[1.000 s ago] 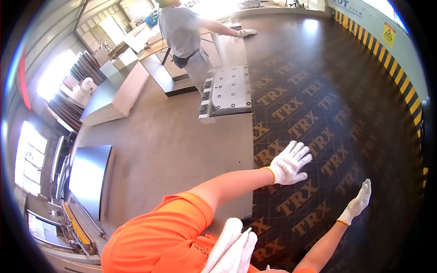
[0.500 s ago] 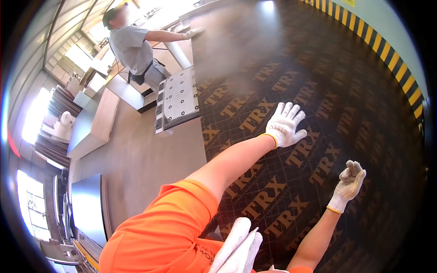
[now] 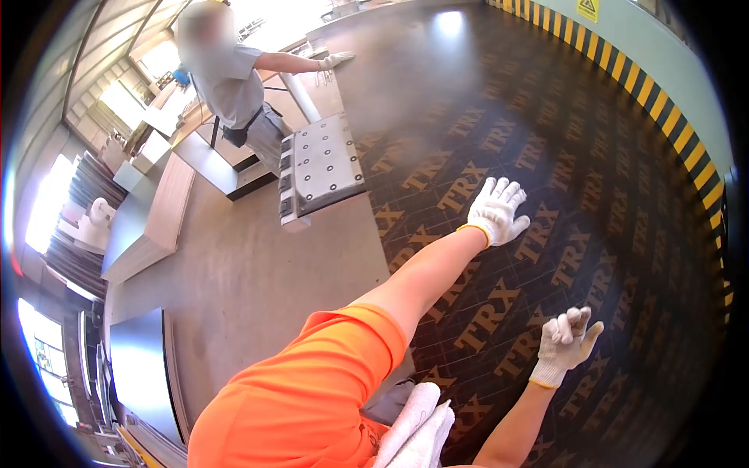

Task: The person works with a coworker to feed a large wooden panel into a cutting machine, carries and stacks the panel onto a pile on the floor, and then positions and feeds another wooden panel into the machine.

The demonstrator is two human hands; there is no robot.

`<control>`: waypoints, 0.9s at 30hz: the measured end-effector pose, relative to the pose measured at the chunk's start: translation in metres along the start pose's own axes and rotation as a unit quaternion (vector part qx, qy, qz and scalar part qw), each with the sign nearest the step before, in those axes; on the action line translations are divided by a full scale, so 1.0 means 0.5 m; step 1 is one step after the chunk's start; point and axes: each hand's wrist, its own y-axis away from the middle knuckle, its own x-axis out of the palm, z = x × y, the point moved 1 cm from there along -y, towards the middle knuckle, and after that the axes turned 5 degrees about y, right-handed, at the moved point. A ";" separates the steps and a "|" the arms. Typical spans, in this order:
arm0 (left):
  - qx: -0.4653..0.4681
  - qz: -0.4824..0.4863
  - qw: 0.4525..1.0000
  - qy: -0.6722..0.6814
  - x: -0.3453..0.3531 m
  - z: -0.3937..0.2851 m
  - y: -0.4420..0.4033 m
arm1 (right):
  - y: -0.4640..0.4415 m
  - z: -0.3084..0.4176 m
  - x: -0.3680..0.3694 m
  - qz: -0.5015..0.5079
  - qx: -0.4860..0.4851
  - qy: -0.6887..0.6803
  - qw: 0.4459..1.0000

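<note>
The panel [image 3: 624, 179], dark and printed with repeated TRX lettering, lies flat beneath both hands and extends to the far end of the view. The left hand [image 3: 497, 212], in a white knit glove, is palm down on the panel, fingers spread. The right hand [image 3: 563, 347], gloved likewise, is over the panel nearer the wearer, fingers apart and partly curled; contact with the surface cannot be told. The panel's left edge runs alongside the dotted plate [image 3: 324, 160]; a striped strip [image 3: 640, 86] follows its right side. Between the left hand and that strip, the printed surface continues unbroken. At the far left edge, a co-worker [image 3: 234, 86] rests one gloved hand [image 3: 335, 60] near the corner. The co-worker's waist pouch [image 3: 238, 134] is dark, contents hidden. A white cloth [image 3: 413, 429] is against the wearer's orange shirt [image 3: 296, 390].
</note>
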 end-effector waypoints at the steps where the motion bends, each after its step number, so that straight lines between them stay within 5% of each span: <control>1: 0.006 0.009 1.000 0.003 -0.011 0.005 0.029 | 0.028 -0.018 0.018 -0.007 -0.004 -0.002 1.000; 10: 0.081 0.009 0.996 0.031 -0.125 0.115 0.351 | 0.373 -0.186 0.214 -0.042 -0.033 -0.008 0.999; 15: 0.104 0.002 0.994 0.031 -0.168 0.194 0.508 | 0.616 -0.193 0.316 -0.214 -0.040 0.159 0.963; 17: 0.115 0.007 0.993 0.041 -0.171 0.216 0.540 | 0.723 -0.106 0.281 -0.415 -0.113 0.339 0.837; 19: 0.119 0.016 0.992 0.027 -0.161 0.236 0.546 | 0.757 -0.098 0.318 -0.524 -0.095 0.629 0.566; 22: 0.138 0.037 0.990 0.008 -0.162 0.250 0.531 | 0.782 -0.129 0.327 -0.433 -0.018 0.864 0.258; 23: 0.148 0.048 0.988 0.006 -0.171 0.257 0.520 | 0.758 -0.158 0.348 -0.367 0.026 0.924 0.100; 27: 0.122 0.112 0.986 -0.035 -0.193 0.261 0.465 | 0.697 -0.204 0.381 -0.390 0.066 0.917 0.057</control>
